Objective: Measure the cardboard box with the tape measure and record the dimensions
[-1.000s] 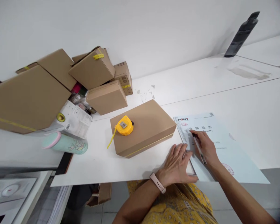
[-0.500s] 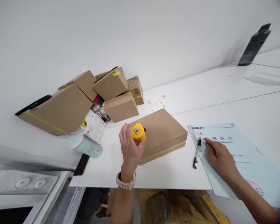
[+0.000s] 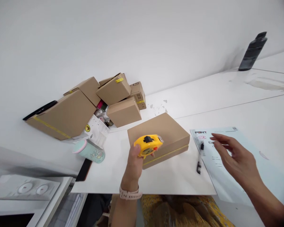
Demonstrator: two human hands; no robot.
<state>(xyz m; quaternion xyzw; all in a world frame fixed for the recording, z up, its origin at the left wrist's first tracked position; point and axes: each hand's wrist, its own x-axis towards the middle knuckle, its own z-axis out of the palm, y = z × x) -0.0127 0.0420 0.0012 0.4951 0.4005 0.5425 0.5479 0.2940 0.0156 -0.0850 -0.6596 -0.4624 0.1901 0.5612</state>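
My left hand (image 3: 134,160) is closed around a yellow tape measure (image 3: 148,145), held above the near left part of a flat cardboard box (image 3: 165,129). The black lock button and the metal tip of the tape show; the blade looks drawn in. My right hand (image 3: 239,157) hovers over a light blue printed report (image 3: 229,186), empty, with thumb and forefinger apart. Just left of that hand, a clear pen with a black cap (image 3: 200,157) lies along the report's left edge.
Several cardboard boxes (image 3: 124,112) are stacked at the back left against the wall. Near them are a white carton (image 3: 98,130) and a mint green bottle (image 3: 92,151) lying tilted. A black bottle (image 3: 252,53) stands at the far right. The table's front edge runs near my lap.
My left hand has turned the tape measure so its button side and tip face up and right. My right hand has lifted off the report and its fingers have parted.
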